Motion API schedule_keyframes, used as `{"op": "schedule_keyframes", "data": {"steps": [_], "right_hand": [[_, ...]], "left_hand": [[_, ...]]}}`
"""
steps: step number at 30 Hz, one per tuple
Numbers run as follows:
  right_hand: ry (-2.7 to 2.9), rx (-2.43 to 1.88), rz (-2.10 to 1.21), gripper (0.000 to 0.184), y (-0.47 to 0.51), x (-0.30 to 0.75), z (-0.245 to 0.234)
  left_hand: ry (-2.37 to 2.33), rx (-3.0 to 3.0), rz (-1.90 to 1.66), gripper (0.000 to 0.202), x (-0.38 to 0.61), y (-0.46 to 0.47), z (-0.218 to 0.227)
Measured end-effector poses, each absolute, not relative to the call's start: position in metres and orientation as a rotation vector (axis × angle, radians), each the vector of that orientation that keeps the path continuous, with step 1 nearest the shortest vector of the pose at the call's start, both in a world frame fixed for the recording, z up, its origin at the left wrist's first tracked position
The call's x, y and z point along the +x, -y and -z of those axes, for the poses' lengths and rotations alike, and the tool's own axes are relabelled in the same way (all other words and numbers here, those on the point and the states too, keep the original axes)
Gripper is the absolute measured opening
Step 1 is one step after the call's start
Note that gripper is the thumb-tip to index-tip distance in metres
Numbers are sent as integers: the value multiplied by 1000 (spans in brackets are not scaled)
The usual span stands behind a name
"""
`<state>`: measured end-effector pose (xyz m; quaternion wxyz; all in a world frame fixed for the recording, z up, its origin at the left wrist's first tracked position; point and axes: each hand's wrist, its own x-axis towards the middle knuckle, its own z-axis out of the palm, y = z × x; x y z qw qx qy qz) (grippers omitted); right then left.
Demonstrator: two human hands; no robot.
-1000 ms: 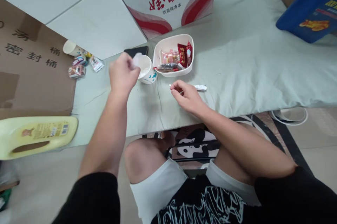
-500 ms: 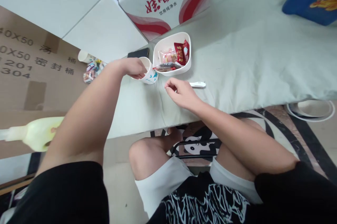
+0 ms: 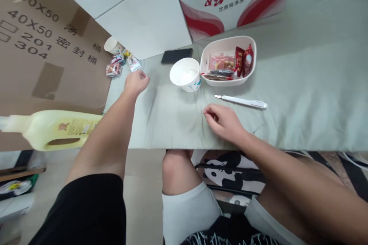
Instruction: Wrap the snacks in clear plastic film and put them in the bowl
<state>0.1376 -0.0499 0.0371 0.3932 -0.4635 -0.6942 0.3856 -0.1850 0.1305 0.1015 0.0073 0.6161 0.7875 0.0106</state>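
Looking down on a pale cloth surface (image 3: 163, 122), two bare hands over it. Left hand (image 3: 136, 83): fingers folded in, tips mostly hidden, so impossible to tell if bare or pinching something. From there, small white packet (image 3: 133, 63) at 12 o'clock, just beyond the knuckles, contact unclear, long axis running 11 to 5; far nearer to this hand than to the right. More wrapped snacks (image 3: 114, 70) at 10 o'clock; paper cup (image 3: 186, 73) at 3, well apart. Right hand (image 3: 225, 122): curled loosely, nothing visible inside, slim white knife (image 3: 243, 101) near at 1 o'clock, not touching, lying along 9 to 3. Beyond that, at 12, white bowl (image 3: 222, 47) of packaged treats (image 3: 221, 63).
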Motion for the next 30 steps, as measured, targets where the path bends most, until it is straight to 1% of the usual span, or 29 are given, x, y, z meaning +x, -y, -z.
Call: {"op": "schedule_keyframes", "data": {"steps": [3,6,8,10,12,16,18,21,25,30], "right_hand": [[1822,-1176,-959,11,54,133,-35],[1914,-1173,-934,13,59,130,-33],[1993,-1176,-895,14,61,128,-31],[2076,-1174,-844,14,61,126,-29],[2152,-1155,-789,16,61,124,-27],[2231,-1135,-746,17,61,122,-26],[2234,-1128,-759,16,62,123,-25],[2223,-1125,-787,16,61,124,-25],[2186,-1141,-837,17,62,125,-24],[2174,-1125,-932,18,63,126,-25]], "left_hand": [[-2445,1851,-106,43,-222,-148,-81],[-2442,1768,-205,59,-239,-171,-70],[-2459,1696,-258,66,-244,-186,-65],[-2445,1667,-301,69,-247,-199,-61],[-2417,1679,-361,64,-250,-209,-56],[-2378,1644,-523,47,-254,-220,-44],[-2391,1614,-567,45,-253,-220,-40],[-2451,1633,-536,42,-246,-205,-39],[-2423,1710,-395,37,-233,-155,-43],[-2286,1895,-352,29,-204,-46,-49]]}}
